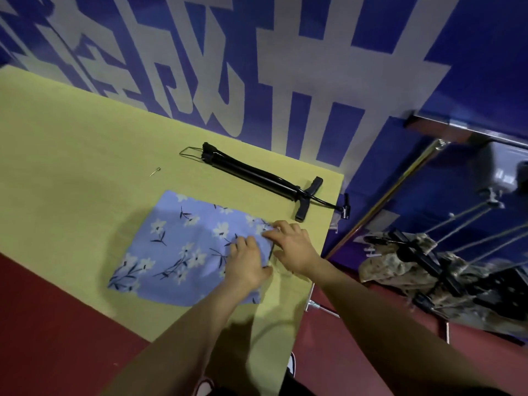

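Note:
A light blue cloth (177,247) with white flowers lies folded flat on the yellow-green table (71,167). My left hand (247,262) rests on the cloth's right edge, fingers curled onto the fabric. My right hand (291,244) sits just to its right at the cloth's far right corner, fingertips pinching the fabric there. Both forearms reach in from the bottom of the view.
A black hand pump (265,180) with a hose lies behind the cloth near the table's right edge. A small needle (155,171) lies to its left. A blue wall with grey lettering (257,67) backs the table. A camouflage cloth and black gear (428,270) lie on the floor at the right.

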Available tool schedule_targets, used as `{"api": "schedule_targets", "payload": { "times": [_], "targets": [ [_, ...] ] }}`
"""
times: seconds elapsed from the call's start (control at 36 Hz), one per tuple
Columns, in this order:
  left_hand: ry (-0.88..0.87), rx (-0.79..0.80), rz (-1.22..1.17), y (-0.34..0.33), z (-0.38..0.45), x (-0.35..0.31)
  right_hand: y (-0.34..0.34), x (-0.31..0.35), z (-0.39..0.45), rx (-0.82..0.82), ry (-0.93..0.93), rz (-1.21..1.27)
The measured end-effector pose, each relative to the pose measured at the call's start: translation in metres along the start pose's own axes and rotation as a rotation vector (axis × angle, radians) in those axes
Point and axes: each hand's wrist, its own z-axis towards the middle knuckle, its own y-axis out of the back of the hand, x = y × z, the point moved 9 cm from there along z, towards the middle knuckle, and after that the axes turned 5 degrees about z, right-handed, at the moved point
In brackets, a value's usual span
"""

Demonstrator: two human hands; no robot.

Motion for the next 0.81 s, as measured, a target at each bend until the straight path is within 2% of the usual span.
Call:
{"api": "schedule_targets", "payload": {
  "times": [0.08,0.17,0.33,0.47,0.61,0.81],
  "targets": [
    [-0.055,0.023,-0.009,0.005,0.005,0.0,0.003,0.003,0.007,-0.076,-0.001,0.003],
    [-0.112,0.048,-0.133,0.012,0.01,0.012,0.006,0.009,0.014,-0.123,-0.036,0.129],
    [-0.226,-0.081,-0.258,0.057,0.016,0.051,0.023,0.039,0.028,-0.26,-0.104,0.191],
    [-0.393,-0.046,-0.108,0.079,0.016,0.09,0.023,0.075,0.046,-0.313,-0.167,0.235],
    [-0.412,-0.025,-0.023,0.096,0.032,0.14,0.015,0.125,0.079,-0.262,-0.18,0.265],
    [-0.321,-0.047,-0.036,0.124,0.06,0.215,0.012,0.185,0.145,-0.229,-0.245,0.262]
  ]
}}
